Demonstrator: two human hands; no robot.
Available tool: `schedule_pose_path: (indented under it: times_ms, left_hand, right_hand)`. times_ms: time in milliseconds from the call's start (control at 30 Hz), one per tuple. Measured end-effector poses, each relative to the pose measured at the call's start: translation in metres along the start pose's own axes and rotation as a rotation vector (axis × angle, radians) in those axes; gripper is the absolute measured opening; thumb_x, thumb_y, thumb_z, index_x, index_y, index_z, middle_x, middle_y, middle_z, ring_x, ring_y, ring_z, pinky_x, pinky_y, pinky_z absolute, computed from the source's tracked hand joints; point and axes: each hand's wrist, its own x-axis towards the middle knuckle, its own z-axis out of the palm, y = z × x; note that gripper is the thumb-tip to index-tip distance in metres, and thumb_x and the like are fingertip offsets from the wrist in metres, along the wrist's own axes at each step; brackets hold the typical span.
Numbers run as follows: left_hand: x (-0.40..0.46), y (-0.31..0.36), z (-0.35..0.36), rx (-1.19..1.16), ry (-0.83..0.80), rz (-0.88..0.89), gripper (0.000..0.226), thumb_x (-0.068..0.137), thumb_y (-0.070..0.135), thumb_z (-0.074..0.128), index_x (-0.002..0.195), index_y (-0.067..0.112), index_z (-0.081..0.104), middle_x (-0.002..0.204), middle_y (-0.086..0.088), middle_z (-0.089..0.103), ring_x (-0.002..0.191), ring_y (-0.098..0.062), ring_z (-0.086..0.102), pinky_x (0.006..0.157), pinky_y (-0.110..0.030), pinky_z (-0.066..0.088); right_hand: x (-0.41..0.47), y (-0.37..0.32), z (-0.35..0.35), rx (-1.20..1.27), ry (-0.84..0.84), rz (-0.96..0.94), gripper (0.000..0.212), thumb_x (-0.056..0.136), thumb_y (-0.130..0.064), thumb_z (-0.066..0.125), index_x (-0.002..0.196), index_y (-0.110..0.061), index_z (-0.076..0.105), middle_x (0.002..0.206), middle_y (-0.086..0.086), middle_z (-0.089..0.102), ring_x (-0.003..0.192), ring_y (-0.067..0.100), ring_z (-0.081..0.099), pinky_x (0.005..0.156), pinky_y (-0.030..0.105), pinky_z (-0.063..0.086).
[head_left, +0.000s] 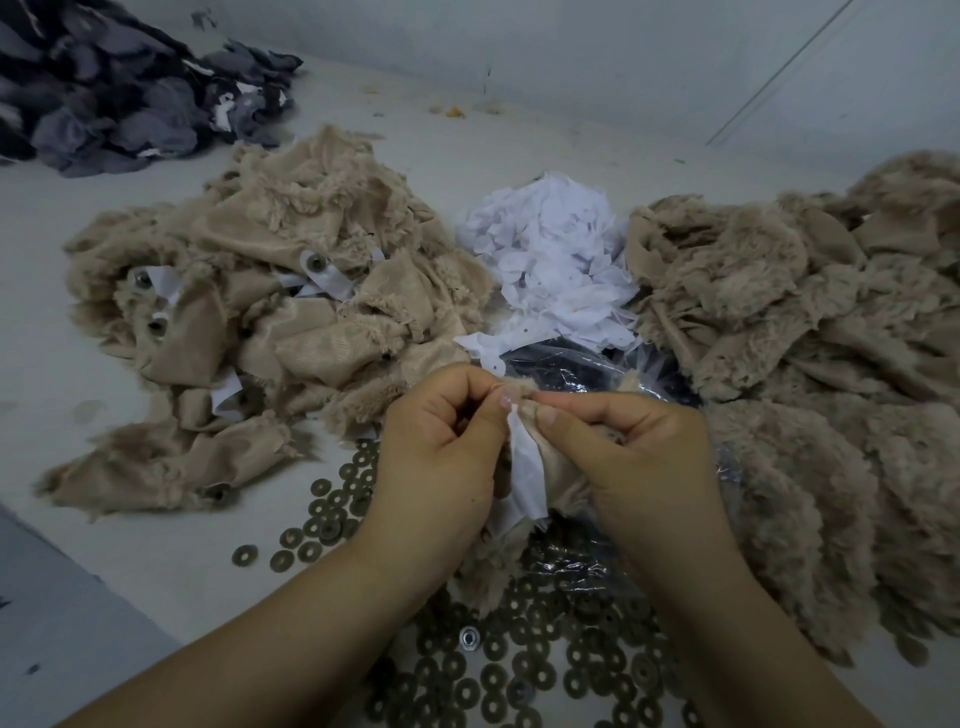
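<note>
Where your two hands meet at centre frame, you hold item one: a beige plush piece (558, 470) with a white fabric strip (525, 467) lying against it. Your left hand (441, 441) has its fingers curled, thumb and forefinger pinching the top edge of the piece. Your right hand (628, 452) pinches the same edge from the other side, so the fingertips of both hands almost meet. You hold the piece over the near part of the table (447, 156).

Remaining stock, by position:
- Centre, just behind your hands: clear plastic bag (566, 366) with dark contents, too dim to identify.
- Upper centre: white fabric heap (556, 260) of small cut pieces.
- Left of centre: left beige pile (270, 322), backing side showing on many pieces, several with white strips and round fittings.
- Right side: right beige pile (810, 353), mostly fur side up.
- Lower centre: dark ring washers (519, 675), scattered under and between your forearms.
- Upper left: dark grey fabric heap (104, 88).
</note>
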Motion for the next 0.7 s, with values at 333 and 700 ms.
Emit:
schedule_pose_path:
  times_ms: [333,700]
  left_hand:
    - [-0.001,-0.002,-0.001,0.125,-0.013,0.024,0.022,0.095,0.001,0.055,0.074,-0.003,0.059,0.062,-0.022,0.054,0.053,-0.016,0.048,0.048,-0.026,0.043]
    - [0.015,0.005,-0.018,0.165,-0.172,0.076,0.033,0.085,-0.007,0.057,0.086,0.024,0.070,0.082,-0.001,0.066,0.072,-0.016,0.063,0.061,-0.029,0.054]
  right_hand:
    - [-0.002,0.004,0.004,0.095,0.036,0.095,0.011,0.082,-0.007,0.077,0.086,-0.017,0.081,0.085,0.008,0.078,0.084,0.025,0.076,0.082,0.048,0.060]
    - [0.001,0.008,0.005,0.093,0.075,0.159,0.014,0.081,-0.007,0.077,0.084,-0.020,0.081,0.082,0.009,0.078,0.078,0.027,0.076,0.074,0.044,0.062]
